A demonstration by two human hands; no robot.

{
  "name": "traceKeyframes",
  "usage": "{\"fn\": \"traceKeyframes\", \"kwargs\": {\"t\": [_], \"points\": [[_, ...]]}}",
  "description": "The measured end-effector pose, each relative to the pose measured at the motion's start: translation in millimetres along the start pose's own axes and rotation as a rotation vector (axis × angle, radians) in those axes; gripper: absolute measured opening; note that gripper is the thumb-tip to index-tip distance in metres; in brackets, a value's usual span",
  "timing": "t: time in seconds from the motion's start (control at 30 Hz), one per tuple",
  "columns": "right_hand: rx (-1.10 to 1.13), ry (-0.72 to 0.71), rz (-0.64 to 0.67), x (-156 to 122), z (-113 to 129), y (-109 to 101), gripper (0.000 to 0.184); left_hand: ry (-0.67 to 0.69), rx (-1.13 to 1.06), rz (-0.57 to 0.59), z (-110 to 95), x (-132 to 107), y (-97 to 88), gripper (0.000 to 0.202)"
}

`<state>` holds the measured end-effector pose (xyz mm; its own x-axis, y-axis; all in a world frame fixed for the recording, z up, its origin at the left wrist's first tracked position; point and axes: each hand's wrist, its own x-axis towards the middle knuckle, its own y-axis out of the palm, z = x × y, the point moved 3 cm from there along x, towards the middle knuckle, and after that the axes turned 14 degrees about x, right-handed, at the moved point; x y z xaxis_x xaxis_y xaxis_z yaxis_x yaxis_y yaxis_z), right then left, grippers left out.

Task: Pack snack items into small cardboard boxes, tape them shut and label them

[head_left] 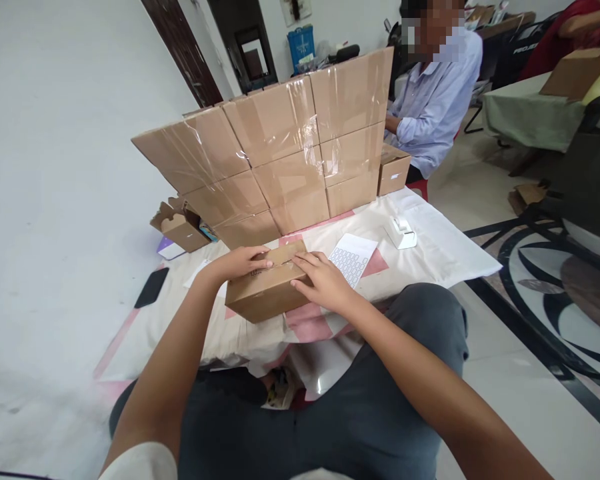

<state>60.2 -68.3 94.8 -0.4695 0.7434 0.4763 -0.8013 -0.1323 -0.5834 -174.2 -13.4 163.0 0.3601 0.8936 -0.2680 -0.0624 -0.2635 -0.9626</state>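
Note:
A closed brown cardboard box [265,299] sits on the cloth-covered table right in front of me. My left hand [237,262] holds its left end, fingers and thumb laid across the top. At the right end my right hand [323,280] grips the box, fingers on the top and thumb by the front edge. Between the hands, the top flaps meet along a seam. Just right of the box lies a white sheet [353,257] printed with rows of small outlined shapes. A white tape dispenser [403,233] stands farther right.
A tall wall of taped cardboard boxes [290,153] rises behind my box. At left are a black phone [151,287] and an open carton [183,230]. A small box [394,172] stands at the wall's right end, beside a seated person [433,100] in a light blue shirt.

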Motion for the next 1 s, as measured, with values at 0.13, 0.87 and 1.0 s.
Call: {"fn": "traceKeyframes", "kwargs": {"t": [0.13,0.87,1.0], "points": [[0.002,-0.005,-0.003,-0.2,-0.5,-0.1,0.055,-0.011,-0.005,-0.024,1.4,4.0,8.4,0.055],[0.181,0.085,-0.034,-3.4,-6.5,-20.7,0.067,-0.045,0.144,-0.248,-27.7,-46.0,37.0,0.115],[0.149,0.343,-0.217,16.5,-47.2,-73.2,0.059,-0.050,0.184,-0.256,-22.7,-45.4,30.1,0.112]]}}
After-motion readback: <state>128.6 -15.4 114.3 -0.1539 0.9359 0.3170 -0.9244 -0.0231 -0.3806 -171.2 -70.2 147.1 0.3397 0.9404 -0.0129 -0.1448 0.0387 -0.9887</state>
